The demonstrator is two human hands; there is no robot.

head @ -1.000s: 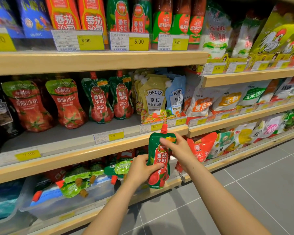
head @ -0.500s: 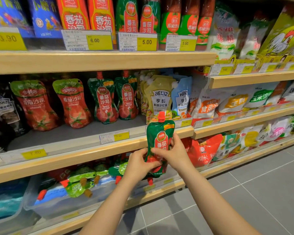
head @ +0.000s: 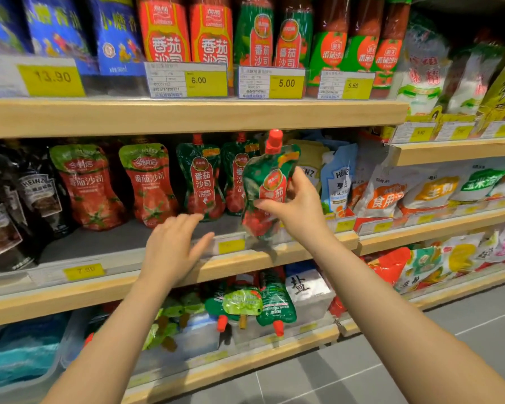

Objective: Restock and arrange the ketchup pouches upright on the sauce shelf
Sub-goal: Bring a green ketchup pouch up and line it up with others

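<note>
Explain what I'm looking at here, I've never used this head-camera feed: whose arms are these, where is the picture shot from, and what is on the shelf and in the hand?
There is no machine here: the two bare arms belong to a person stocking a shop. The single picture comes from a wide-angle camera on that person's head, looking forward and down, so the arms reach in from the bottom edge.

The right hand grips a green ketchup pouch with a red cap, held roughly upright and slightly tilted in front of the middle shelf. The left hand is open and holds nothing, fingers spread just above that shelf's front edge.

On the shelf stand matching green pouches, red ketchup pouches to their left, and dark Heinz packs further left. Yellow price tags line the shelf edges. Below, more green pouches lie in a clear bin.
</note>
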